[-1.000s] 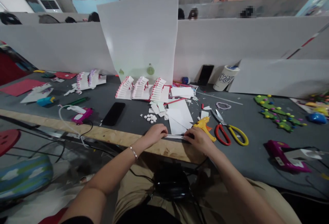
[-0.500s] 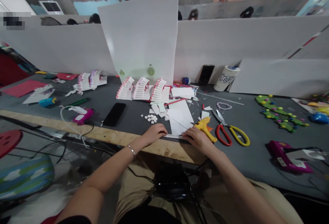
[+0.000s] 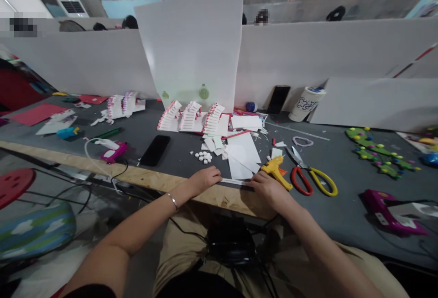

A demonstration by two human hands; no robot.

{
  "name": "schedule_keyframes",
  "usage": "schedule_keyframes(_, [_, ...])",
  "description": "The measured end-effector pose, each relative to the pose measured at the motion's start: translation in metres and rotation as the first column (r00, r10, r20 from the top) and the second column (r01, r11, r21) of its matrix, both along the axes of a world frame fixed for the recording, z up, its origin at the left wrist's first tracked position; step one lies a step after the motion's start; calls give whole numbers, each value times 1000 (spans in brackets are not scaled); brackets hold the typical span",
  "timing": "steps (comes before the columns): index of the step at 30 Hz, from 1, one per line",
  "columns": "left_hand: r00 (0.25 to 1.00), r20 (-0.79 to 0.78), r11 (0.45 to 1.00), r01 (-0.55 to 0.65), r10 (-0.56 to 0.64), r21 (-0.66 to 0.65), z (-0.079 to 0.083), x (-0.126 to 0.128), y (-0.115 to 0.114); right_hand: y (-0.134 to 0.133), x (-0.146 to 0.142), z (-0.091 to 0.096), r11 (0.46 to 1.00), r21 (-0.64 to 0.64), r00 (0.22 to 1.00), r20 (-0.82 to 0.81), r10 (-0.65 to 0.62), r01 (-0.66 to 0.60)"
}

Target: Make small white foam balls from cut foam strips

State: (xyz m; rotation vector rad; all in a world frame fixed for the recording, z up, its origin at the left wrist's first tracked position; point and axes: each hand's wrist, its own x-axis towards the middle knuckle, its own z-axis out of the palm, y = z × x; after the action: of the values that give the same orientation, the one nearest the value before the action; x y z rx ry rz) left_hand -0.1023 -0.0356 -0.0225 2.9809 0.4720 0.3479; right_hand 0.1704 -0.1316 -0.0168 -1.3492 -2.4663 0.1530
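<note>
A grey-topped table (image 3: 185,152) with a bare wooden front edge (image 3: 164,178) runs across the room, and a tall white board (image 3: 191,47) stands on it at about half past eleven, taking the middle of the dial as the thin white strip (image 3: 234,182) between the worker's hands. That strip lies along the near side of the table, just by the wooden edge.

The left hand (image 3: 207,178), at nine o'clock, has thumb and fingers pinched together on one end of it. The right hand (image 3: 268,190), at three, is curled with its fingers closed on the other end; I can't make out the exact fingertip contact there.

A white sheet (image 3: 242,152) lies near, between twelve and one. The yellow glue gun (image 3: 273,167) sits at three, just beyond the right hand, and the scissors (image 3: 301,165), with one red and one yellow handle, lie open next to it. White pellets (image 3: 205,157) cluster between ten and eleven, a dark phone (image 3: 155,151) lies farther out towards ten, and red-tipped ribbed pieces (image 3: 191,117) stand at eleven. A patterned cup (image 3: 304,105) stands between one and two.
</note>
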Motion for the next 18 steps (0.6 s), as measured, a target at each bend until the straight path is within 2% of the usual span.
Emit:
schedule_keyframes(2, [999, -47, 1000, 11, -10, 23, 5, 0, -2, -1, -1, 0, 1000, 10, 1000, -3, -19, 19])
schedule_keyframes(5, [994, -72, 992, -83, 76, -91, 13, 4, -3, 2, -2, 0, 998, 11, 998, -25, -65, 65])
schedule_keyframes(9, [967, -114, 935, -249, 227, -251, 20, 13, -1, 10, 0, -7, 983, -3, 981, -53, -185, 185])
schedule_keyframes(18, [904, -212, 828, -425, 371, -365, 27, 26, 4, 11, 1, -17, 970, -11, 968, -69, -243, 243])
